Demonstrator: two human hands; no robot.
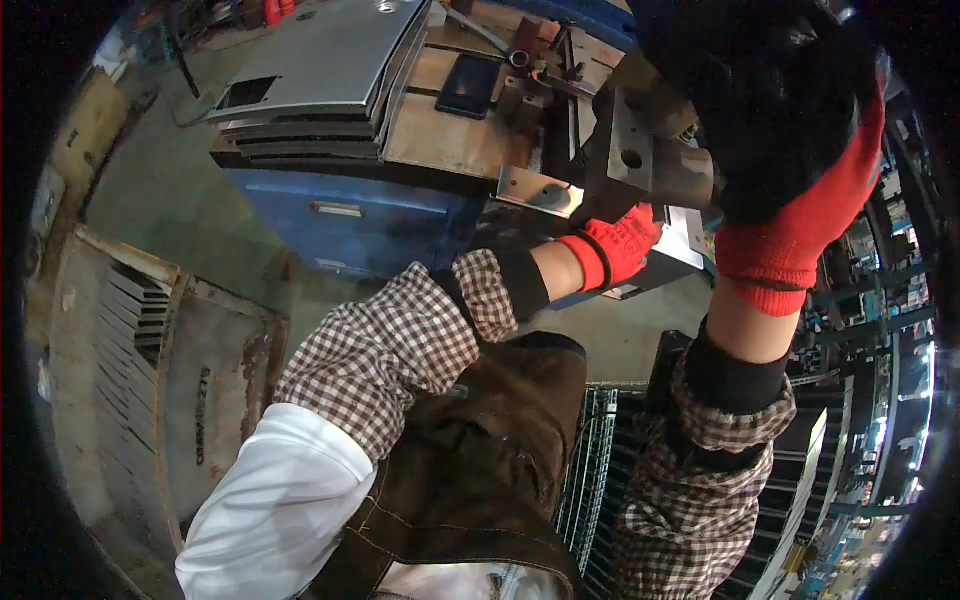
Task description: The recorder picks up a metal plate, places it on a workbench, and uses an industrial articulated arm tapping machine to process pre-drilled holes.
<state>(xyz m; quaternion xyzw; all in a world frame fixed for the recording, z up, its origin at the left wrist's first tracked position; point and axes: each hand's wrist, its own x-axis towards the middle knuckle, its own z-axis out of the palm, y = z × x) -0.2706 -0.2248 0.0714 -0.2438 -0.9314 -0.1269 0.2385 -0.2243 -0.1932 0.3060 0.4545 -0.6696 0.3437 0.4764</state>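
My left hand [622, 246], in a red work glove, reaches in under a steel block [630, 150] with a round hole. Its fingers are mostly hidden behind that block. To its left lies a flat metal strip with holes [535, 190], and to its right a pale sheet edge [685, 232] shows; I cannot tell whether the hand touches either. My right hand [790, 160], in a red glove with black coating, is raised close at the upper right beside the block and a short round metal piece [684, 176]. Its dark fingers blend into the shadow, so their grip is unclear.
A stack of grey sheet-metal panels [330, 60] lies on a blue drawer cabinet [340, 215] at left. On the wooden bench top [440, 135] are a dark tablet-like device [469, 86] and metal fixtures. A rusty metal case [215, 390] stands lower left; wire racking [595, 470] is near my legs.
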